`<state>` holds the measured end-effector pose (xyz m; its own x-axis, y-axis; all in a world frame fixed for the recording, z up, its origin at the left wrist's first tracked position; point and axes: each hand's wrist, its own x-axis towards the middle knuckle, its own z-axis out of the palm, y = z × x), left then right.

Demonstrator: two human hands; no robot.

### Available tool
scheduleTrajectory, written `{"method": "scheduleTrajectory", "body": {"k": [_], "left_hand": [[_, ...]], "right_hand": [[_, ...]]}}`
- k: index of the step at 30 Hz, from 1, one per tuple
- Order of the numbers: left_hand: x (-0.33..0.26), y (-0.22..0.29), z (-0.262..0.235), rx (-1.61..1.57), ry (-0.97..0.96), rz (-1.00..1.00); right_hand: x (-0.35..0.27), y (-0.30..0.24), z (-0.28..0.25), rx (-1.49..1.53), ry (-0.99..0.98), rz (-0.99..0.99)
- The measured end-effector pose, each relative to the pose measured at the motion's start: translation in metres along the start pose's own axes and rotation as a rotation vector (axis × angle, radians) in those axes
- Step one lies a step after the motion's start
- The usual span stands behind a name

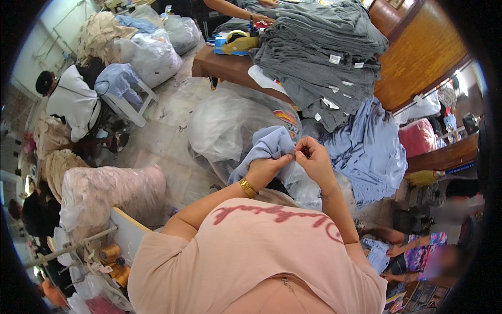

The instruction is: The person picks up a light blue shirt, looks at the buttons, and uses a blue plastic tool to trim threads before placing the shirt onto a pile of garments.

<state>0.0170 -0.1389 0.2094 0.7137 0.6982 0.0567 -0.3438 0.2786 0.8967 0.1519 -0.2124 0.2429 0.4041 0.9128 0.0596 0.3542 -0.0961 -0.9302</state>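
Both hands pinch a light blue soft cloth garment (269, 144) just in front of the clear plastic bag (230, 125). Left hand (265, 168) fingers press together on its edge; right hand (312, 157) fingertips close around something too small to make out.

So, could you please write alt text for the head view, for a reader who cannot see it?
A person's left hand and right hand pinch a light blue garment held up in front of them. Beyond it lie clear plastic bags, a pile of blue clothes and a stack of grey shirts on a brown table.
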Motion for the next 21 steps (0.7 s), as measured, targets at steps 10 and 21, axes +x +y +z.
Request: {"method": "scheduleTrajectory", "body": {"k": [10, 21], "left_hand": [[0.002, -0.013, -0.013, -0.086, 0.005, -0.049], [-0.001, -0.014, -0.036, -0.064, -0.025, -0.253]], "right_hand": [[0.004, -0.01, 0.007, -0.153, -0.049, -0.077], [0.004, -0.002, 0.024, -0.138, -0.037, 0.007]]}}
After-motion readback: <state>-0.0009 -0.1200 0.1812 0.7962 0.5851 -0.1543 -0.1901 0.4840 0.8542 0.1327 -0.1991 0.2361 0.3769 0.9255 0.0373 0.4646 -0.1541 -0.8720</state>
